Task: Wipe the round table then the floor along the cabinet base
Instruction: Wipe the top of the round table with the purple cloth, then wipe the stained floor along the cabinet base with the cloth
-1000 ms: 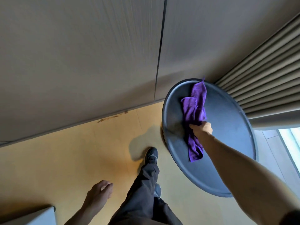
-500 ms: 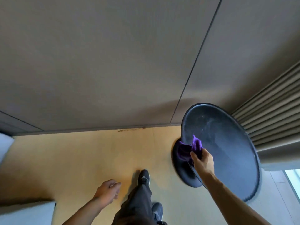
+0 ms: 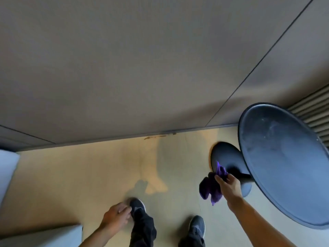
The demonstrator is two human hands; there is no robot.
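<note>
The round dark table [image 3: 288, 163] stands at the right, its top bare with faint streaks, its disc foot [image 3: 226, 157] on the floor below. My right hand [image 3: 228, 184] grips a bunched purple cloth [image 3: 211, 188] in the air, left of the table's edge and above the yellowish floor [image 3: 80, 184]. My left hand [image 3: 116, 217] hangs loosely curled near my left knee and holds nothing. The grey cabinet front [image 3: 142, 68] fills the upper view; its base [image 3: 106, 139] meets the floor, with a brown smear [image 3: 159, 136] along that line.
My two dark shoes [image 3: 138, 208] [image 3: 196, 224] stand on the floor at the bottom middle. Pleated curtain folds [image 3: 315, 113] hang behind the table at the right. A white object [image 3: 41, 236] sits at the lower left and a pale edge [image 3: 7, 168] at the far left.
My right hand has pulled the cloth off the table top and lowered it beside the table. The view has swung left and down, showing more floor and both feet.
</note>
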